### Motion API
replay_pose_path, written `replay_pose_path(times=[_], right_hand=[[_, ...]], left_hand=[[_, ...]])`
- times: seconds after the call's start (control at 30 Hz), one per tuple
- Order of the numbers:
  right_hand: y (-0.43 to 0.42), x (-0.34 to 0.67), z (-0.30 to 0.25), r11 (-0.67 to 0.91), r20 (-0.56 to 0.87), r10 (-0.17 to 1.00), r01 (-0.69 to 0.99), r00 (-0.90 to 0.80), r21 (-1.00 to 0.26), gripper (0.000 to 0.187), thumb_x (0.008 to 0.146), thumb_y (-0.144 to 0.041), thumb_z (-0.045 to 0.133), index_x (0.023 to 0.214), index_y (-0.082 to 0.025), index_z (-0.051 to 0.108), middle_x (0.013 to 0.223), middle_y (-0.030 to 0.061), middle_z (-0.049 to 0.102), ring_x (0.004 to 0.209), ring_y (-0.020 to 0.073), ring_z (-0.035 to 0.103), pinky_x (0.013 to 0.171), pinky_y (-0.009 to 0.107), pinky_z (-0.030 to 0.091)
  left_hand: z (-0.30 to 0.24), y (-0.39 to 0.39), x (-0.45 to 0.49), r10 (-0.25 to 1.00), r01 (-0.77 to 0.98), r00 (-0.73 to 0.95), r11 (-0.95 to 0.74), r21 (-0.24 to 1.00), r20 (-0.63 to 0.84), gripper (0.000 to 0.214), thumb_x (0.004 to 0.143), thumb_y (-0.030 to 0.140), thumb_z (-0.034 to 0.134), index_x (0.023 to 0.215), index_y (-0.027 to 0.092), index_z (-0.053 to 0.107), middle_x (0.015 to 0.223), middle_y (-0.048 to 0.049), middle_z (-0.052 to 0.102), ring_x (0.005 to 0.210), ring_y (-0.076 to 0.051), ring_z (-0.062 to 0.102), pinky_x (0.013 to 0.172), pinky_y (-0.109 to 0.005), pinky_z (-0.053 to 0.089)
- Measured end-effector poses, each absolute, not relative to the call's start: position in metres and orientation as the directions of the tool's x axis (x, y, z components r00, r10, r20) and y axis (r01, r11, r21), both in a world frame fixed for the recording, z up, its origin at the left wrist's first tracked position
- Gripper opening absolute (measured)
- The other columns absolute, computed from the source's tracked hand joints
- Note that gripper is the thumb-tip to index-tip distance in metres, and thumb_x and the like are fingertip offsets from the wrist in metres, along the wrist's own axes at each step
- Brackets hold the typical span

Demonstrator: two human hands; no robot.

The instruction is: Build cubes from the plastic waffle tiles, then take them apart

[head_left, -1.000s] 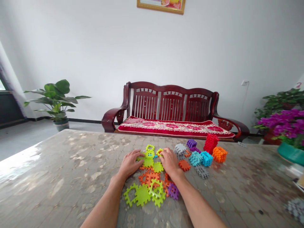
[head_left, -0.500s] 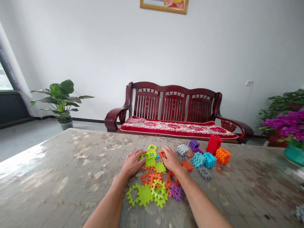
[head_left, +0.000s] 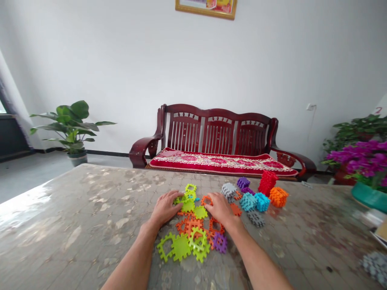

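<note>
My left hand (head_left: 166, 208) is at the left of the pile, thumb and fingers closed about the edge of a lime-green interlocking tile (head_left: 178, 199). Opposite it, my right hand (head_left: 222, 209) has an orange tile frame (head_left: 206, 200) between thumb and fingertips. Lime-green tiles (head_left: 189, 206) lie between the hands, with a small blue bit (head_left: 197, 199) beside them. Closer to me are orange tiles (head_left: 193, 226), more lime-green tiles (head_left: 181, 247) and a purple tile (head_left: 220, 242). The far fingertips are partly hidden.
Right of my hands stand stacked tiles: grey (head_left: 229, 192), purple (head_left: 243, 182), teal (head_left: 248, 201), blue (head_left: 262, 201), red (head_left: 267, 183) and orange (head_left: 278, 197). Flowers in a teal pot (head_left: 367, 197) are at the right edge. A wooden bench (head_left: 219, 133) stands behind the table (head_left: 99, 225).
The view has turned slightly to the right, so everything sits further left. My right hand's fingers have drawn in around the orange tile frame. My left hand stays at the lime-green tile.
</note>
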State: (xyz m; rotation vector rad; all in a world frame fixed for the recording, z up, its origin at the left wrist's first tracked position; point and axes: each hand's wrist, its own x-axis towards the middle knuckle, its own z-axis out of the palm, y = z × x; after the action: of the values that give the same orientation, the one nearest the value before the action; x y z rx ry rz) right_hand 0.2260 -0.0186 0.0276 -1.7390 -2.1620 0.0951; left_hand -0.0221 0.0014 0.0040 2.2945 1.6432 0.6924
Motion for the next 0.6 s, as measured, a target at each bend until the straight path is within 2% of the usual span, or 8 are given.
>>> replay_pose_path(times=[0.17, 0.27, 0.37, 0.47, 0.6], right_hand=[[-0.048, 0.244, 0.028, 0.166, 0.463, 0.886, 0.901, 0.043, -0.401, 0.029, 0.081, -0.030, 0.062, 0.108, -0.021, 0.066, 0.107, 0.0067, 0.070, 0.101, 0.0213, 0.062, 0.089, 0.029, 0.043], [-0.065, 0.265, 0.027, 0.079, 0.516, 0.843, 0.913, 0.153, -0.400, 0.031, 0.082, -0.035, 0.061, 0.108, -0.021, 0.065, 0.105, 0.0071, 0.070, 0.099, 0.0221, 0.061, 0.088, 0.030, 0.043], [-0.076, 0.282, 0.024, -0.047, 0.507, 0.829, 0.934, 0.234, -0.354, 0.033, 0.082, -0.039, 0.060, 0.108, -0.020, 0.065, 0.103, 0.0085, 0.069, 0.098, 0.0229, 0.061, 0.084, 0.030, 0.043], [-0.081, 0.289, 0.022, -0.168, 0.440, 0.847, 0.936, 0.297, -0.308, 0.033, 0.082, -0.041, 0.060, 0.108, -0.021, 0.065, 0.099, 0.0080, 0.070, 0.093, 0.0227, 0.062, 0.078, 0.029, 0.042], [-0.080, 0.290, 0.019, -0.250, 0.377, 0.860, 0.928, 0.343, -0.276, 0.035, 0.085, -0.044, 0.057, 0.111, -0.022, 0.064, 0.099, 0.0078, 0.069, 0.094, 0.0226, 0.061, 0.075, 0.029, 0.041]], left_hand=[[0.004, 0.001, -0.022, 0.935, 0.824, 0.250, -0.343, 0.452, 0.252, 0.041, 0.082, 0.035, 0.055, 0.122, 0.029, 0.065, 0.136, -0.0043, 0.059, 0.126, -0.024, 0.053, 0.108, -0.038, 0.035], [0.004, 0.001, -0.022, 0.934, 0.823, 0.250, -0.344, 0.452, 0.255, 0.040, 0.083, 0.035, 0.054, 0.121, 0.029, 0.064, 0.136, -0.0038, 0.060, 0.126, -0.023, 0.053, 0.108, -0.036, 0.035], [0.005, 0.000, -0.022, 0.932, 0.825, 0.247, -0.345, 0.448, 0.264, 0.040, 0.082, 0.034, 0.055, 0.121, 0.029, 0.065, 0.134, -0.0034, 0.061, 0.125, -0.022, 0.054, 0.108, -0.036, 0.036], [0.006, 0.000, -0.021, 0.930, 0.826, 0.251, -0.350, 0.441, 0.269, 0.040, 0.083, 0.034, 0.054, 0.120, 0.029, 0.065, 0.134, -0.0035, 0.061, 0.124, -0.022, 0.055, 0.108, -0.035, 0.036], [0.007, 0.000, -0.022, 0.929, 0.825, 0.258, -0.354, 0.441, 0.264, 0.041, 0.083, 0.034, 0.053, 0.121, 0.027, 0.065, 0.134, -0.0045, 0.061, 0.124, -0.023, 0.055, 0.108, -0.036, 0.037]])
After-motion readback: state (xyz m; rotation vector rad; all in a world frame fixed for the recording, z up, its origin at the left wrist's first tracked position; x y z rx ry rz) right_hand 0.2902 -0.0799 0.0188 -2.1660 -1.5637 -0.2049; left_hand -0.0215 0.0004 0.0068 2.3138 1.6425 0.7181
